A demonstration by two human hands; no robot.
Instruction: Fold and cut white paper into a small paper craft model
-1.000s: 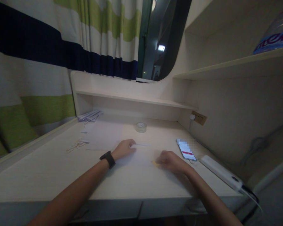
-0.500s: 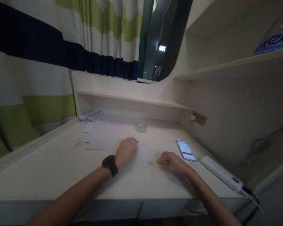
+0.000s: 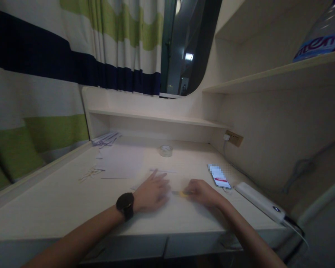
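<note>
My left hand (image 3: 152,190), with a dark watch on its wrist, rests palm down on the desk with its fingers spread. White paper lies under it, mostly hidden. Just beyond the fingertips is a thin paper strip (image 3: 167,171). In my closed right hand (image 3: 201,191) is a small yellow utility knife (image 3: 182,194). Its greyish blade points left, close to the left fingers; blur softens it. Larger white paper sheets (image 3: 121,160) lie to the left of my hands. A roll of clear tape (image 3: 165,150) stands farther back.
Folded papers (image 3: 106,139) lie in the back left corner, with tangled pale bands (image 3: 91,173) nearer. At right are a lit phone (image 3: 219,176), a white power strip (image 3: 259,203) with cables, and a wall socket (image 3: 234,138). A bottle (image 3: 322,41) stands on the upper shelf.
My left hand has shifted nearer to me and its fingers have spread, uncovering more of the paper strip. My right hand still holds the knife in nearly the same place.
</note>
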